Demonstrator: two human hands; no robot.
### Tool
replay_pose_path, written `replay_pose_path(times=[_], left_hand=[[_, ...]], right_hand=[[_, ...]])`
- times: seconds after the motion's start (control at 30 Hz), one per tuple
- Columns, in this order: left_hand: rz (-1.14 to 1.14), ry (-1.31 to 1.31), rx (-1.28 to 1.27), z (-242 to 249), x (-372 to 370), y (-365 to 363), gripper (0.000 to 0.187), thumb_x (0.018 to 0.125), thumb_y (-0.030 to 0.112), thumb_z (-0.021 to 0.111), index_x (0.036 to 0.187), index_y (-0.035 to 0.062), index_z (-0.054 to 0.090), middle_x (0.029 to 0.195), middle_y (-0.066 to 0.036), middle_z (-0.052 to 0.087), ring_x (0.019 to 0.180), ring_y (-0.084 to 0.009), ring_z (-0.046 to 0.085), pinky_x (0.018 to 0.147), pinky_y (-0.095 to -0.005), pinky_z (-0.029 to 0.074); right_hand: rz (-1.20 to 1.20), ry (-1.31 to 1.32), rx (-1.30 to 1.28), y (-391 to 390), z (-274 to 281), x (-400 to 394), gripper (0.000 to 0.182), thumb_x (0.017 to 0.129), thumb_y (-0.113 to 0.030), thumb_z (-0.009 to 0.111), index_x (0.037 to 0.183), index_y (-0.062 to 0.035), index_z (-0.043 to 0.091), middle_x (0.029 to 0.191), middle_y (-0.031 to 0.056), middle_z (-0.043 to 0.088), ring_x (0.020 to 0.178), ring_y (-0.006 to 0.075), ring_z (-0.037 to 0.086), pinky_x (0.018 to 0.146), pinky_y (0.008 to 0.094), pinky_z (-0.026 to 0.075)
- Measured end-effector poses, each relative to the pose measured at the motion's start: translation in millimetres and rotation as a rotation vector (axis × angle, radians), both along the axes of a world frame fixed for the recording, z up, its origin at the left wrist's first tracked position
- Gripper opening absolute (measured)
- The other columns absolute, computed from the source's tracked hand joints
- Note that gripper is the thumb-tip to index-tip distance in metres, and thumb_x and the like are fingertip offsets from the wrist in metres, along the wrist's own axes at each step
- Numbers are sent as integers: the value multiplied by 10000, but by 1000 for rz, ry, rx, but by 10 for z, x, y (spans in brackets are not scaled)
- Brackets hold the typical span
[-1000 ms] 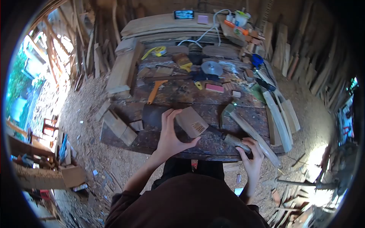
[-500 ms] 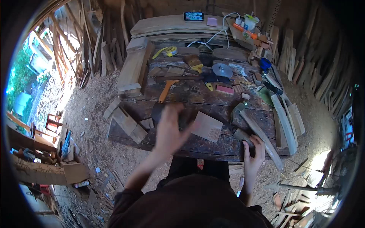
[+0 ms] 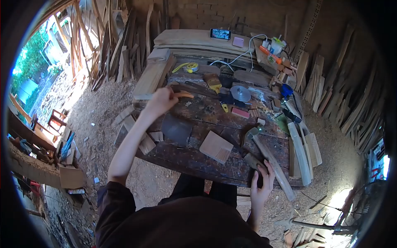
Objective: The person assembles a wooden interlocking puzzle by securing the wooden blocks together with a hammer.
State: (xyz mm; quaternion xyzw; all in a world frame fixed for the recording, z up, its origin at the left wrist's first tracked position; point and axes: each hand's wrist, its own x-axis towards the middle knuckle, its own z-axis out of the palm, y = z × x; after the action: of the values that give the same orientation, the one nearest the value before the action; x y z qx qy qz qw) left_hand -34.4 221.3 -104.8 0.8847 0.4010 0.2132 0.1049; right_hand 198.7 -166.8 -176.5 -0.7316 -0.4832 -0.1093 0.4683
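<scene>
Currently my left hand is stretched out to the upper left of the workbench, fingers closed round the near end of an orange-handled tool; the grip looks like a wrap on the handle, though the head of the tool is too small to identify. My arm crosses above a dark saw blade lying flat at frame centre.

My right hand sits at the near edge of the bench, lower right of centre, clasped about the wooden handle of the saw. Judgement: holding the handle keeps the saw from sliding off the edge while the other arm is extended.

A flat wooden block lies released on the bench between my two hands, touching neither. Just right of it, a hammer lies with its long handle running diagonally toward the lower right.

Further up the frame: a round grey disc, a yellow tape measure, and a phone propped on stacked planks. Sawdust covers the ground.
</scene>
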Motion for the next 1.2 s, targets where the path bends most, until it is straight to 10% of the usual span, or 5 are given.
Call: replay_pose_path(times=[0.33,0.7,0.87,1.2], left_hand=[[-49,-671,-145,922,-343,-528,185,918,121,687,1060,4,678,860,1,660,742,-30,558,657,-212,445],[-178,-1082,-426,94,161,-1619,203,1066,195,401,1148,32,488,970,-56,554,708,-86,523,667,-237,417],[-362,-1124,-603,-92,635,-1742,119,1042,119,439,1113,25,450,952,-77,571,730,-104,556,677,-261,455],[-85,-1030,-284,-173,356,-1380,151,994,9,506,1056,59,377,899,-93,563,839,-140,560,758,-287,461]], right_hand=[[87,-25,57,28,244,-96,301,788,-53,739,1072,4,657,1272,176,592,1252,398,509,1091,493,357],[410,297,-114,909,73,-409,1095,683,-102,864,1527,-17,171,1406,196,443,1153,361,543,1026,430,432],[353,528,-85,911,28,-315,1092,627,-36,881,1512,-102,245,1186,115,606,768,158,533,756,293,513],[366,543,-98,908,51,-307,1052,622,-28,892,1482,-120,294,1246,112,598,772,125,542,719,272,517]])
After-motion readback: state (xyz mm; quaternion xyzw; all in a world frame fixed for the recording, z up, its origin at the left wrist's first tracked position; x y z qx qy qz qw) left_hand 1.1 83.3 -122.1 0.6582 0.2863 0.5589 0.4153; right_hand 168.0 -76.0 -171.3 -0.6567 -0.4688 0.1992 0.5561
